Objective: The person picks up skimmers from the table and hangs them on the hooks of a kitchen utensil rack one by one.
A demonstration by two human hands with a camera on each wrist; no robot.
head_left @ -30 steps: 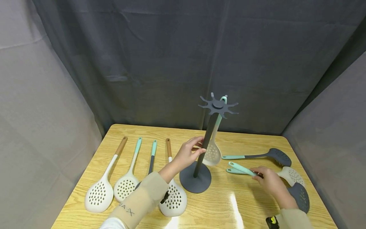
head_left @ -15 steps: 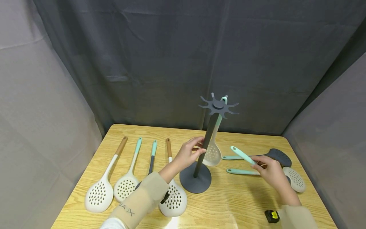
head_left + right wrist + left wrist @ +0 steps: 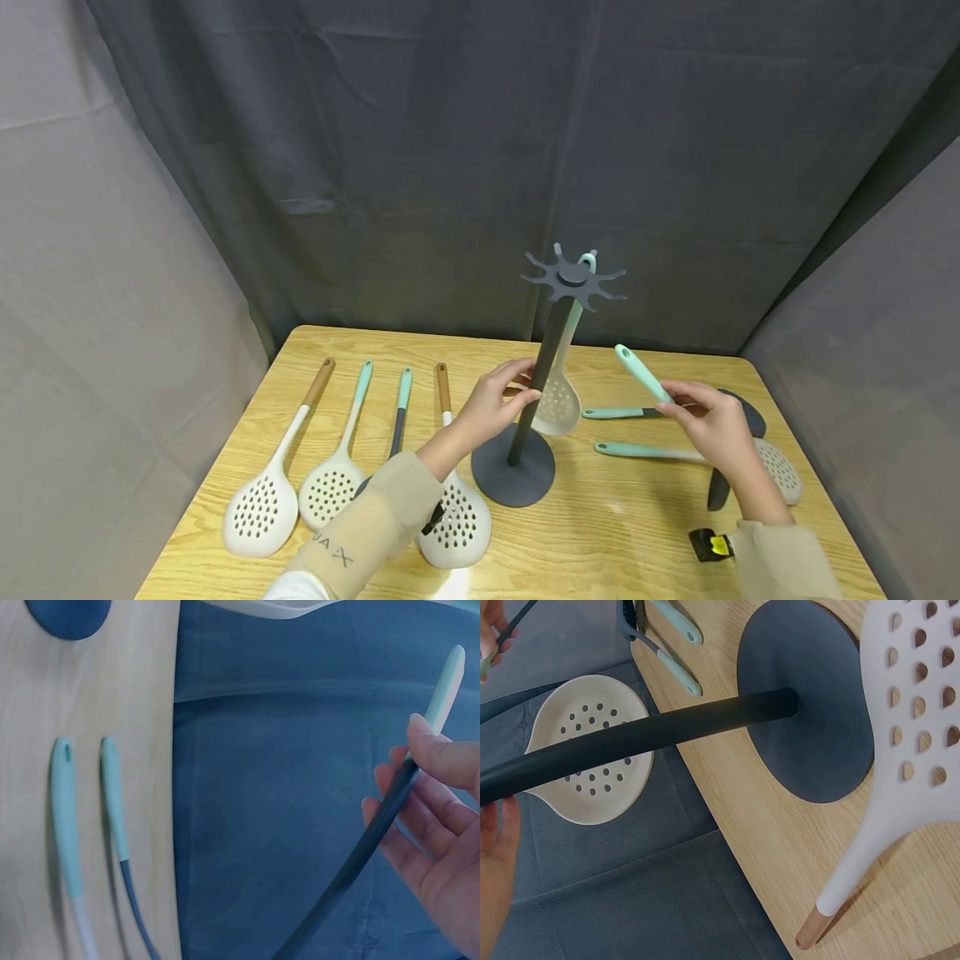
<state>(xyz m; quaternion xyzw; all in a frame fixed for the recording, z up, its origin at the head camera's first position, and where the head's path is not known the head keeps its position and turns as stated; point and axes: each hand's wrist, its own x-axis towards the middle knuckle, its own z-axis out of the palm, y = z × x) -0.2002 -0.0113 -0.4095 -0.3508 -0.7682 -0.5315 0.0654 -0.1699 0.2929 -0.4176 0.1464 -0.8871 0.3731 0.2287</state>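
My left hand (image 3: 497,402) holds the dark pole of a utensil stand (image 3: 538,383), thumb on the near side and fingers behind. The stand has a round base and a star-shaped top of hooks. From a far hook hangs a cream skimmer (image 3: 558,402), its holed head also visible behind the pole in the left wrist view. My right hand (image 3: 708,421) pinches a dark skimmer (image 3: 360,855) where its mint handle meets the dark shaft. The handle end points up and left toward the stand; the head is mostly hidden behind my forearm in the head view.
Left of the stand lie two white skimmers with wooden handles (image 3: 258,512) (image 3: 453,521), a mint-handled cream skimmer (image 3: 330,492) and a dark mint-handled utensil (image 3: 399,417). On the right lie a cream skimmer (image 3: 780,471) and a dark one (image 3: 615,413). Cloth curtains (image 3: 420,183) surround the table.
My right hand has lifted the dark skimmer off the table on the right and raised it up and away from me, its handle tilting upward. The left hand stays on the pole.
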